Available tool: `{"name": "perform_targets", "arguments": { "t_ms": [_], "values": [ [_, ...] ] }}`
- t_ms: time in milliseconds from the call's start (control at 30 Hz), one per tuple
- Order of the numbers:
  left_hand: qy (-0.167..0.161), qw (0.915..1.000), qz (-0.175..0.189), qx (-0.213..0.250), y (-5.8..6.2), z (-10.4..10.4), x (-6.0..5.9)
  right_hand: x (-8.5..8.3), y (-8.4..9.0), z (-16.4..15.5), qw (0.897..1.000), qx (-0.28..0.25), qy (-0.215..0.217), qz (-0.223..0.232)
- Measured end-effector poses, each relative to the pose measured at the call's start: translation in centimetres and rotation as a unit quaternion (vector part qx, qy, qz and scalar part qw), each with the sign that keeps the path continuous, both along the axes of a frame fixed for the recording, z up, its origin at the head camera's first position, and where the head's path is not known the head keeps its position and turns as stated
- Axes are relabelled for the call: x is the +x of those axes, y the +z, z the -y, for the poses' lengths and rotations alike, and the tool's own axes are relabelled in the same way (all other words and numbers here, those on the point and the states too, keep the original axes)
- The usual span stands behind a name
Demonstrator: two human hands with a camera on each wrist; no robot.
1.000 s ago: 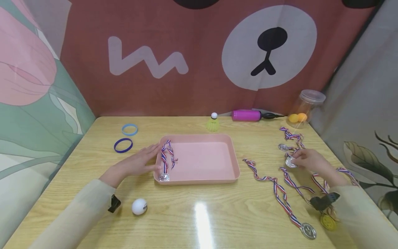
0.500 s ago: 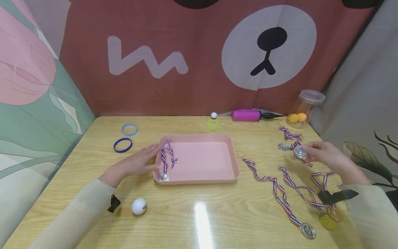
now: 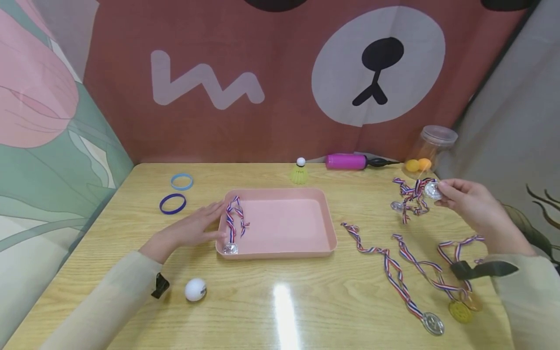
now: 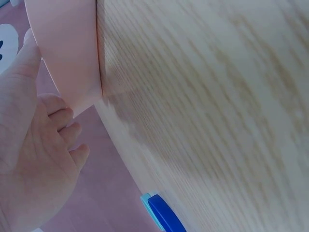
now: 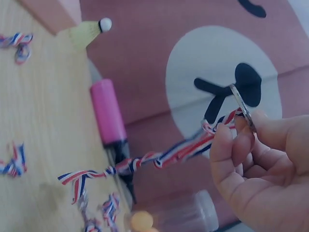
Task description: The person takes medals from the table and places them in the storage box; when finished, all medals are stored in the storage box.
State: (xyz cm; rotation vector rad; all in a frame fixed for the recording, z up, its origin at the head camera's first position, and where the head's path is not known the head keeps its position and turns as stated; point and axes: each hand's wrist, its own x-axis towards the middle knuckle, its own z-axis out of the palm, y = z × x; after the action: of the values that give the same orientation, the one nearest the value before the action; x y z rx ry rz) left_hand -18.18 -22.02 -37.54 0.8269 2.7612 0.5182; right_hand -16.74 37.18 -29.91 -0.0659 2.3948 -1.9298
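Note:
My right hand (image 3: 474, 204) pinches a silver medal (image 3: 433, 190) by its edge above the table's far right. In the right wrist view the medal (image 5: 242, 106) shows edge-on, its twisted red, white and blue ribbon (image 5: 178, 152) hanging away from the fingers. Below it lies another silver medal (image 3: 397, 206) with a bunched ribbon. My left hand (image 3: 192, 226) rests against the left wall of a pink tray (image 3: 280, 254), fingers extended and thumb at the rim. Inside that tray a silver medal (image 3: 230, 249) lies along the left side with its ribbon.
More medals lie at right: a silver medal (image 3: 433, 323) near the front and a gold medal (image 3: 460, 311). A shuttlecock (image 3: 299, 172), pink pump (image 3: 346, 162) and clear jar (image 3: 437, 141) line the back. Wristbands (image 3: 172, 204) and a white ball (image 3: 195, 289) are left.
My right hand has lifted the silver medal off the table and raised it up and away, its ribbon trailing along. My left hand and the tray have stayed in place.

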Motion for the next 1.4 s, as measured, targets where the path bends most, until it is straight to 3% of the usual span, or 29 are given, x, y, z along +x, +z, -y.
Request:
{"name": "perform_targets", "arguments": {
  "t_ms": [167, 400, 600, 800, 967, 1133, 1400],
  "values": [
    [-0.002, 1.0000, 0.002, 0.002, 0.2, 0.0, 0.1, -0.2, 1.1, 1.1, 0.995, -0.100, 0.022, -0.016],
    [-0.004, 1.0000, 0.001, -0.001, 0.4, -0.1, 0.2, -0.3, 2.5, 3.9, 0.991, -0.114, 0.028, -0.069],
    [-0.011, 0.9999, -0.012, 0.000, 0.4, -0.1, 0.2, -0.5, 3.5, 6.7, 0.980, -0.154, 0.087, -0.093],
    [-0.019, 0.9996, -0.023, -0.001, 0.2, -0.1, 0.0, -0.9, 4.1, 10.0, 0.987, -0.106, 0.097, -0.077],
    [-0.016, 0.9997, -0.015, -0.003, 0.2, -0.1, -0.1, -1.3, 4.2, 12.9, 0.984, -0.088, 0.140, -0.065],
    [-0.011, 0.9999, -0.007, -0.006, 0.2, -0.1, -0.1, -1.6, 4.1, 16.0, 0.983, -0.031, 0.172, -0.049],
    [-0.008, 0.9999, -0.009, -0.002, 0.0, 0.0, -0.2, -2.4, 2.9, 20.5, 0.975, 0.012, 0.218, -0.034]
  ]
}}
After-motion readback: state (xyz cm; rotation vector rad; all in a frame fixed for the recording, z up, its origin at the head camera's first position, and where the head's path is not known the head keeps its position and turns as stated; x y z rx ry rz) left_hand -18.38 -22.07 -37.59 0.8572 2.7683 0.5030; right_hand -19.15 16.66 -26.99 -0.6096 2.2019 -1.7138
